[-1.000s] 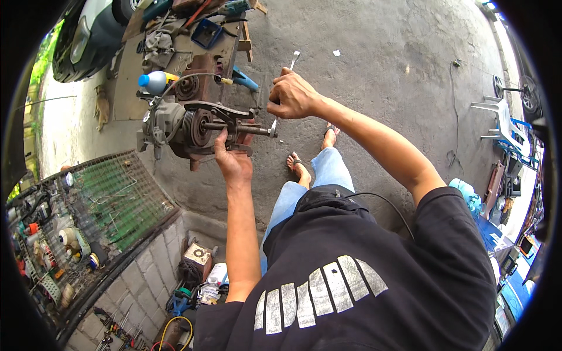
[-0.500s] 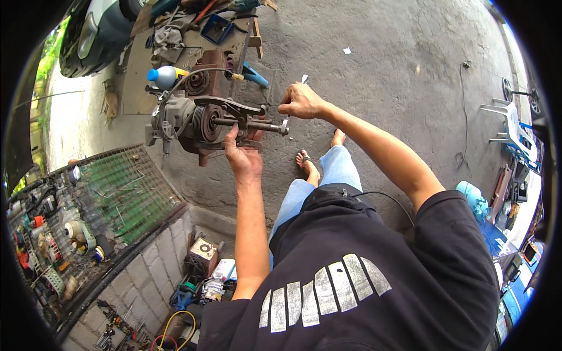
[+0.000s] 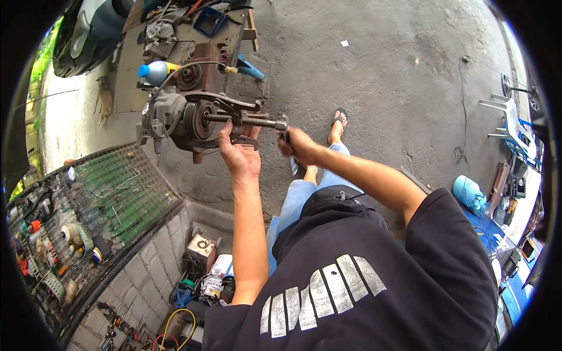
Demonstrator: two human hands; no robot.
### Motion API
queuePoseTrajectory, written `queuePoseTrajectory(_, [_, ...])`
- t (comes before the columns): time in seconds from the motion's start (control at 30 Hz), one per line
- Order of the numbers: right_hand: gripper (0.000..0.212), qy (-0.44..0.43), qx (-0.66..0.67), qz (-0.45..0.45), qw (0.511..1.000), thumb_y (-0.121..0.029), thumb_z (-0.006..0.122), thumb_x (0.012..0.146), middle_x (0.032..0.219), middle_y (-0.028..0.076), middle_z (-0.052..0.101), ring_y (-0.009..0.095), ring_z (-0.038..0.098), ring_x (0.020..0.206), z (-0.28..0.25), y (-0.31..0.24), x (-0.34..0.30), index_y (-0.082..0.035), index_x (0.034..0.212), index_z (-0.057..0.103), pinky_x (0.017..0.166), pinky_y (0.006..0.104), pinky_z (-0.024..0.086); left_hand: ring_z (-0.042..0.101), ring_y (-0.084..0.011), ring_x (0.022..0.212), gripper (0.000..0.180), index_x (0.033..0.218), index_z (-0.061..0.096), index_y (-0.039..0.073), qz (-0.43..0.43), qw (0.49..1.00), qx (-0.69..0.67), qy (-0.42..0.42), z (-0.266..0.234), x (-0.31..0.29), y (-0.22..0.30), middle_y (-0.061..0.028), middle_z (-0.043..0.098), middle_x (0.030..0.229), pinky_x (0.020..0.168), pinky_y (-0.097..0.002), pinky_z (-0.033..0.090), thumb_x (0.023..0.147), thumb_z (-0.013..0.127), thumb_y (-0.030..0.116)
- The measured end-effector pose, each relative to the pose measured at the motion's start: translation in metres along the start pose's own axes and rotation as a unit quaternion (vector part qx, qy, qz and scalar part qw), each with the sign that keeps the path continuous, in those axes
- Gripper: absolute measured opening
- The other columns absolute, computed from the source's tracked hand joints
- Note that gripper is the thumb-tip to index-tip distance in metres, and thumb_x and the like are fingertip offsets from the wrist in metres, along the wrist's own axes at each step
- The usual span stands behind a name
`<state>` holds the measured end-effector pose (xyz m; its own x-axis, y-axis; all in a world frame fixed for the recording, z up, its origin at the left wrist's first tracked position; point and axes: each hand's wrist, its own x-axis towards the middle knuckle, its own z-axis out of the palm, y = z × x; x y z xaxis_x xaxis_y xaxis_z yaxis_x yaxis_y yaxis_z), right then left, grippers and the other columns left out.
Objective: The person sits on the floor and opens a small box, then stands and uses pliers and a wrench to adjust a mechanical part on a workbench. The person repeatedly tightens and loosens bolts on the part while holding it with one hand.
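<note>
A jaw puller (image 3: 237, 111) grips the grooved pulley (image 3: 200, 119) of a grey compressor-like unit (image 3: 165, 109), its long screw lying roughly level and pointing right. My left hand (image 3: 240, 157) closes round the puller's body from below. At the screw's hexagonal head, my right hand (image 3: 301, 146) is closed on a wrench (image 3: 294, 165). The hand is smeared by motion, and its fingers cover most of the wrench. Whether the wrench touches the screw head, I cannot tell. Behind the pulley stands a rusty vise-like block (image 3: 202, 58).
A workbench (image 3: 132, 88) at upper left carries a blue-capped bottle (image 3: 153, 73), a blue tray (image 3: 212, 21) and rags. At left, a mesh-topped stand (image 3: 117, 193) bears loose parts. White chairs (image 3: 512, 130) stand far right; a cable (image 3: 463, 111) runs along the concrete floor.
My right hand has swung down and nearer to me with the wrench, turning it from pointing away to pointing toward me. My left hand stays on the puller. One foot has stepped forward.
</note>
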<state>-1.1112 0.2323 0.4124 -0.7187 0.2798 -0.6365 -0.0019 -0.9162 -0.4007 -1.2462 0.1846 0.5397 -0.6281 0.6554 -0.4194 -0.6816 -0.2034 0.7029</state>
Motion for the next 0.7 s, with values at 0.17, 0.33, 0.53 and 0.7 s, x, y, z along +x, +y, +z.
queuePoseTrajectory(0.17, [0.041, 0.113, -0.536, -0.222, 0.807, -0.034, 0.049, 0.103, 0.058, 0.005, 0.047, 0.015, 0.039, 0.052, -0.026, -0.085, -0.011, -0.004, 0.079, 0.063, 0.052, 0.0333, 0.031, 0.065, -0.0372, 0.116, 0.048, 0.132, 0.054, -0.003, -0.018, 1.000, -0.010, 0.019, 0.004, -0.002, 0.000, -0.0234, 0.063, 0.127, 0.103, -0.0472, 0.055, 0.101, 0.050, 0.033])
queuePoseTrajectory(0.33, [0.054, 0.129, -0.706, -0.433, 0.545, -0.043, 0.059, 0.093, 0.054, 0.008, 0.055, 0.020, 0.049, 0.057, 0.010, -0.154, -0.061, -0.002, 0.058, 0.065, 0.070, 0.0392, 0.042, 0.063, -0.0363, 0.117, 0.048, 0.131, 0.054, -0.001, -0.017, 0.999, -0.019, 0.025, 0.004, -0.001, -0.003, -0.0221, 0.062, 0.125, 0.108, -0.0516, 0.048, 0.101, 0.046, 0.036])
queuePoseTrajectory(0.53, [0.047, 0.074, -0.795, -0.520, 0.303, -0.041, 0.059, 0.089, 0.061, 0.007, 0.059, 0.022, 0.056, 0.072, 0.066, -0.185, -0.081, -0.006, 0.058, 0.060, 0.087, 0.0370, 0.041, 0.061, -0.0363, 0.121, 0.046, 0.128, 0.057, -0.002, -0.031, 0.998, -0.056, 0.027, 0.002, 0.003, -0.004, -0.0214, 0.062, 0.124, 0.111, -0.0498, 0.046, 0.101, 0.047, 0.033])
queuePoseTrajectory(0.7, [0.040, -0.019, -0.806, -0.521, 0.280, -0.036, 0.064, 0.085, 0.061, 0.007, 0.059, 0.022, 0.055, 0.071, 0.080, -0.195, -0.070, -0.007, 0.057, 0.061, 0.085, 0.0365, 0.042, 0.066, -0.0304, 0.114, 0.043, 0.121, 0.062, 0.000, -0.028, 0.999, -0.026, 0.024, 0.004, 0.002, -0.001, -0.0160, 0.067, 0.117, 0.109, -0.0465, 0.048, 0.102, 0.046, 0.034])
